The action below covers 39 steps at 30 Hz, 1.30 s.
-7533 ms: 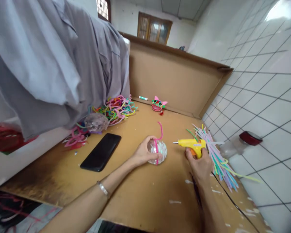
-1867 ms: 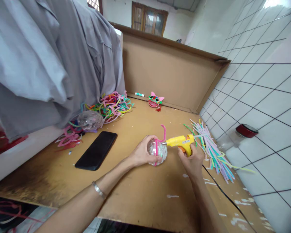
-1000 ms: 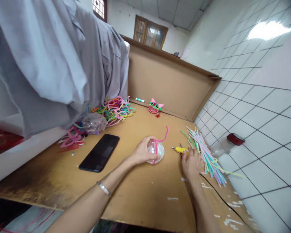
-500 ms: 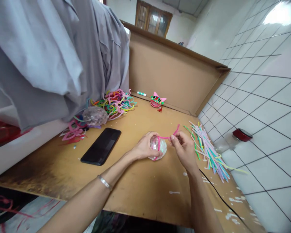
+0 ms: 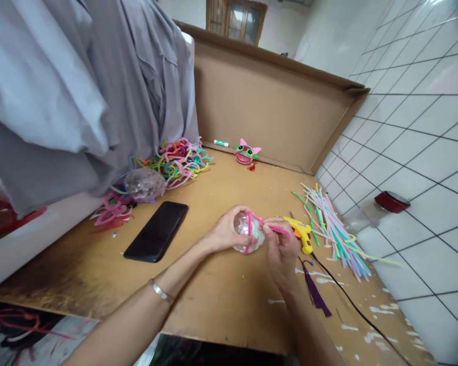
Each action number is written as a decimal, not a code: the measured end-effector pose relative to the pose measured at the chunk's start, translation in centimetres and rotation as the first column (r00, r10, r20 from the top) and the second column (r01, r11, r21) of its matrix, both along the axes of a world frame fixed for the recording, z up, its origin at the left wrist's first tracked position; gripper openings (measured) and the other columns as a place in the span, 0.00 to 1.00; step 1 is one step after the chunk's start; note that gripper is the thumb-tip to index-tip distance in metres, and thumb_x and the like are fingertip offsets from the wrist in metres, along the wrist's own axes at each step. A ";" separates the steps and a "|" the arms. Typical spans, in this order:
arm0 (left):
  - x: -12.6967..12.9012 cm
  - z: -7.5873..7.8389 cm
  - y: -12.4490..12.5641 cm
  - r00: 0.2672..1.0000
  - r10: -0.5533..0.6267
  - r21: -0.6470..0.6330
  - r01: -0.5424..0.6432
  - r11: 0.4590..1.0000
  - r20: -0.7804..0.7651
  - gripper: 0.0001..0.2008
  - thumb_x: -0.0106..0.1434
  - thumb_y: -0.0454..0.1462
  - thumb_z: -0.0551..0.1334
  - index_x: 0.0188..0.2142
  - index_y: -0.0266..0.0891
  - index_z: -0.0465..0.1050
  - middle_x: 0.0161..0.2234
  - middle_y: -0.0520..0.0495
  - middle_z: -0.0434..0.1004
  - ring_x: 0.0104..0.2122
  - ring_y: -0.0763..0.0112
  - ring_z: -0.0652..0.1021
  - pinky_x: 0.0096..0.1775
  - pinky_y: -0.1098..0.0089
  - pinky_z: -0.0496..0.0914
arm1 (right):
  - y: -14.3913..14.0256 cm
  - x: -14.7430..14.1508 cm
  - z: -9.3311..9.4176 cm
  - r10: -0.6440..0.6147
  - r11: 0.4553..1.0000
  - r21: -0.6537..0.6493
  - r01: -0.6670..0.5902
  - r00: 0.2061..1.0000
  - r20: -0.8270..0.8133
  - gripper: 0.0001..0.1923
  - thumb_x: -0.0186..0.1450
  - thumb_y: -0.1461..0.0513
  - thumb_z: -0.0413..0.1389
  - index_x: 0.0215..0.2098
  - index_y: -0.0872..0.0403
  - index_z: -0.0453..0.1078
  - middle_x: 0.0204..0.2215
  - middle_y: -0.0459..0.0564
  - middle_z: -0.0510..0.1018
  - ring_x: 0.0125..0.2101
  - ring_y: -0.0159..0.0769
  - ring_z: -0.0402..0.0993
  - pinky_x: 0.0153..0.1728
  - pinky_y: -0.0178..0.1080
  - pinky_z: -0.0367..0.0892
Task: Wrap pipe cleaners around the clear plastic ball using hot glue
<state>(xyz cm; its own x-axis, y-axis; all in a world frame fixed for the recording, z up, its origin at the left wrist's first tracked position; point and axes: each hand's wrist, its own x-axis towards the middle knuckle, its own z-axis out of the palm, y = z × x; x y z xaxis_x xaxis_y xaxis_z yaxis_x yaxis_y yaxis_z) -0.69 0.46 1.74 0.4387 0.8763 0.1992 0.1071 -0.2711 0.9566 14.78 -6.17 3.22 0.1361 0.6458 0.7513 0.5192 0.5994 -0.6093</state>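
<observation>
My left hand [image 5: 228,233] is wrapped around the left side of a clear plastic ball [image 5: 256,242], holding it just over the table. A pink pipe cleaner [image 5: 249,223] runs down around the ball. Its loose end is pinched between the thumb and fingers of my right hand [image 5: 280,249], close against the ball's right side, and the tip sticks out across the fingers. Just right of that hand lies a yellow glue gun [image 5: 302,234] with a black cord. A purple tassel [image 5: 316,290] rests on the table beside my right forearm.
A black phone [image 5: 156,231] lies left of my hands. Behind it are a crumpled clear plastic piece [image 5: 145,184] and tangled coloured pipe cleaners [image 5: 183,160]. Straight pipe cleaners [image 5: 338,229] and a red-lidded jar [image 5: 392,202] stand right. A pink-eared craft figure [image 5: 245,152] and a marker [image 5: 221,143] sit at the back.
My right hand has moved left and down, bringing the pink pipe cleaner's loose end in against the ball. The glue gun and purple tassel have come into sight. My view has shifted slightly.
</observation>
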 end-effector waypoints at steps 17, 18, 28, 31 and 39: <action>0.4 -0.1 -0.5 0.998 -0.064 -0.062 0.065 0.996 0.026 0.31 0.42 0.37 0.72 0.47 0.40 0.67 0.44 0.47 0.77 0.45 0.60 0.77 0.51 0.63 0.70 | -1.0 0.0 -2.0 -0.113 0.991 0.079 0.110 0.993 0.028 0.06 0.68 0.62 0.55 0.40 0.48 0.74 0.38 0.49 0.81 0.40 0.38 0.78 0.45 0.45 0.73; 0.4 -0.1 -0.5 0.997 -0.066 -0.063 0.067 0.996 0.027 0.31 0.42 0.37 0.72 0.47 0.40 0.67 0.44 0.47 0.77 0.45 0.60 0.77 0.51 0.62 0.70 | -1.0 0.0 -2.0 -0.118 0.991 0.072 0.116 0.992 0.033 0.06 0.68 0.62 0.54 0.41 0.48 0.73 0.38 0.50 0.81 0.40 0.39 0.78 0.45 0.46 0.73; 0.3 -0.1 -0.4 0.999 -0.052 -0.055 0.053 0.997 0.011 0.31 0.42 0.36 0.72 0.47 0.39 0.68 0.43 0.47 0.75 0.44 0.61 0.76 0.49 0.63 0.70 | -1.1 -0.1 -1.9 -0.091 0.995 0.041 0.088 0.994 0.059 0.07 0.69 0.63 0.53 0.39 0.48 0.73 0.37 0.49 0.81 0.39 0.38 0.78 0.41 0.43 0.74; 0.3 -0.1 -0.4 0.999 -0.049 -0.054 0.049 0.997 0.005 0.30 0.42 0.36 0.72 0.47 0.39 0.68 0.43 0.47 0.76 0.44 0.61 0.76 0.49 0.64 0.70 | -1.1 -0.1 -1.9 -0.090 0.995 0.044 0.088 0.995 0.051 0.06 0.69 0.63 0.53 0.39 0.48 0.72 0.37 0.48 0.80 0.39 0.37 0.78 0.42 0.42 0.73; 0.2 0.2 -0.6 0.999 -0.042 -0.062 0.042 0.997 0.004 0.30 0.42 0.36 0.72 0.47 0.40 0.68 0.43 0.48 0.75 0.44 0.62 0.76 0.49 0.64 0.70 | -1.3 -0.4 -1.6 -0.098 0.995 0.017 0.097 0.994 0.049 0.06 0.69 0.63 0.52 0.38 0.49 0.72 0.35 0.49 0.80 0.37 0.38 0.78 0.40 0.43 0.74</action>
<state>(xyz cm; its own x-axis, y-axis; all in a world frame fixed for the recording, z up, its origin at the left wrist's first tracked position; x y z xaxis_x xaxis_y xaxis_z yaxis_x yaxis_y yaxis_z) -0.46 -0.12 1.91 0.4750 0.8677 0.1466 0.0943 -0.2158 0.9719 14.43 -7.44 1.66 0.1600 0.6203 0.7679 0.6048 0.5531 -0.5729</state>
